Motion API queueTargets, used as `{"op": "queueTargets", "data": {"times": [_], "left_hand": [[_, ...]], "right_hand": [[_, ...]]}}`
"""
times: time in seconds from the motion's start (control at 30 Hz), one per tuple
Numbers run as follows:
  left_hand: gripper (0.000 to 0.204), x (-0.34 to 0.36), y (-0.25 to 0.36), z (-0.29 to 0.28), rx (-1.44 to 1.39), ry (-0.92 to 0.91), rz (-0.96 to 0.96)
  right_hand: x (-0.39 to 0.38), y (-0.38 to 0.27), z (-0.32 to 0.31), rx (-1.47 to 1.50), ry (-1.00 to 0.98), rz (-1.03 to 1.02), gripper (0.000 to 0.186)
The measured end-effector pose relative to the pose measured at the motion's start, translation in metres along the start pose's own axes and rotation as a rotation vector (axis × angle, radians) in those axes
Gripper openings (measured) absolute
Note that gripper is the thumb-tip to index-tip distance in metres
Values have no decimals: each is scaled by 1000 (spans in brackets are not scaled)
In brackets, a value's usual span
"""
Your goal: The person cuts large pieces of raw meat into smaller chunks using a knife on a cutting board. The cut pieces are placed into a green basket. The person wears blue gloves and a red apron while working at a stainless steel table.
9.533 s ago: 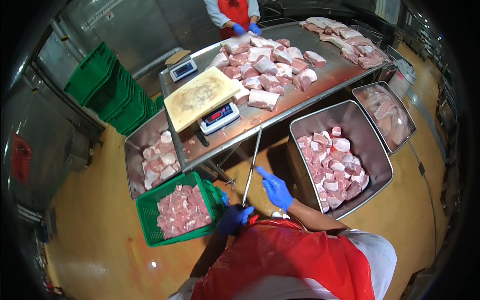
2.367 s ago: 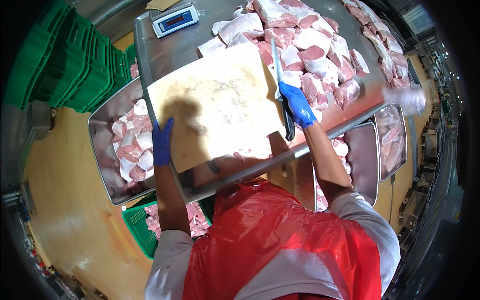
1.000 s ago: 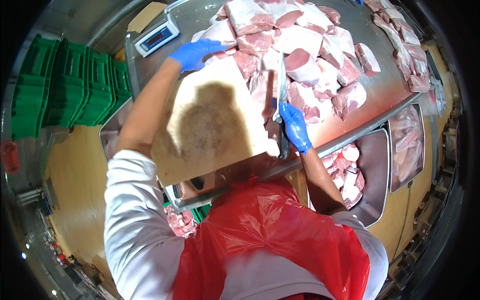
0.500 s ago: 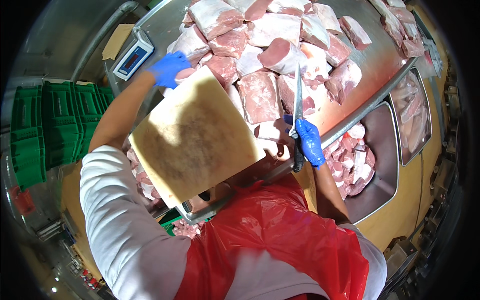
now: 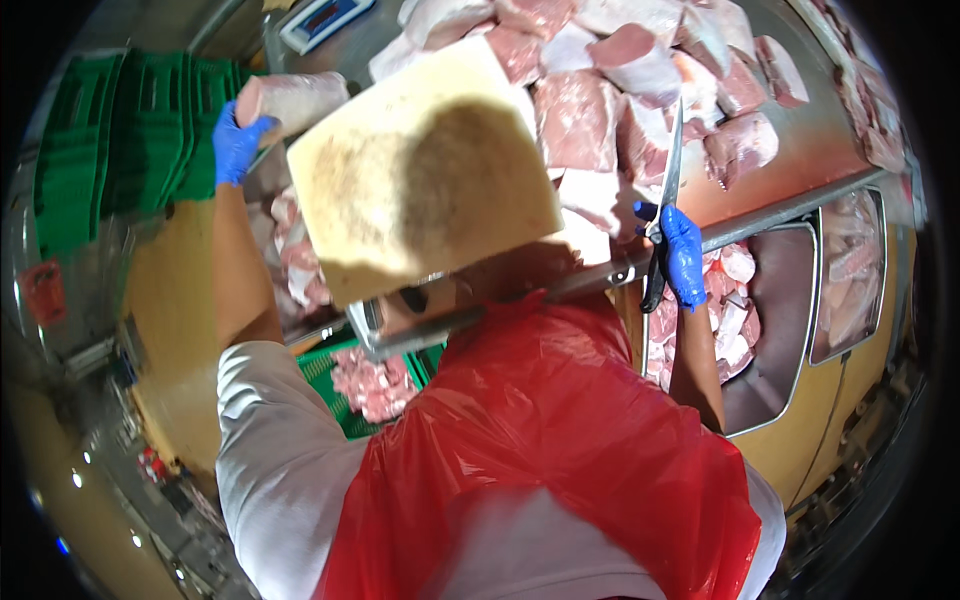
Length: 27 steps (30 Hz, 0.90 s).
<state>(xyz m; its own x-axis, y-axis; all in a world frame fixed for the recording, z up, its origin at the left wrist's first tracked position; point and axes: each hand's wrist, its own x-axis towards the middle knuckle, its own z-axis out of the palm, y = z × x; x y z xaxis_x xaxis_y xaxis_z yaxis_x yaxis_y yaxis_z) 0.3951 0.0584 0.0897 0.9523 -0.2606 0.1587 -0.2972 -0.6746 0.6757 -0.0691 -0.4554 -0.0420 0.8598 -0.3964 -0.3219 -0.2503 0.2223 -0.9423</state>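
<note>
My left hand (image 5: 236, 143), in a blue glove, is closed on the end of a thick piece of meat (image 5: 305, 100) left of the cutting board. A long-bladed knife (image 5: 673, 165) with a black handle points away from me in my gloved right hand (image 5: 684, 257), over the table's metal edge. Between my hands lies the pale cutting board (image 5: 345, 165), stained dark in the middle. Large pink cuts of meat (image 5: 577, 120) with white fat are heaped beyond it on the metal table.
At the right, a metal tub (image 5: 780, 330) holds smaller meat pieces, beside a tray (image 5: 852, 270) of wrapped pieces. Green crates (image 5: 125, 140) stand at the left; another green crate (image 5: 345, 415) with meat is below the board. A scale (image 5: 325, 22) sits at the far left.
My left hand has come back and left from the heap with a meat piece. The view has shifted, so the board and table appear displaced. The right hand still holds the knife.
</note>
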Motion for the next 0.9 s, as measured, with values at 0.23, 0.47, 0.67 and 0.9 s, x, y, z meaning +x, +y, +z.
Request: {"op": "queueTargets", "data": {"times": [0.23, 0.47, 0.67, 0.9], "left_hand": [[58, -136, 49, -127, 4, 662, -198], [58, -315, 90, -153, -773, 925, -335], [58, -406, 62, -113, -1093, 1090, -286], [60, -441, 25, -105, -1252, 1119, -312]], "right_hand": [[-17, 9, 62, 222, -371, 88, 41], [-22, -15, 126, 500, -364, 95, 34], [-21, -38, 164, 411, -171, 113, 30], [1, -53, 168, 81, -156, 124, 32]]}}
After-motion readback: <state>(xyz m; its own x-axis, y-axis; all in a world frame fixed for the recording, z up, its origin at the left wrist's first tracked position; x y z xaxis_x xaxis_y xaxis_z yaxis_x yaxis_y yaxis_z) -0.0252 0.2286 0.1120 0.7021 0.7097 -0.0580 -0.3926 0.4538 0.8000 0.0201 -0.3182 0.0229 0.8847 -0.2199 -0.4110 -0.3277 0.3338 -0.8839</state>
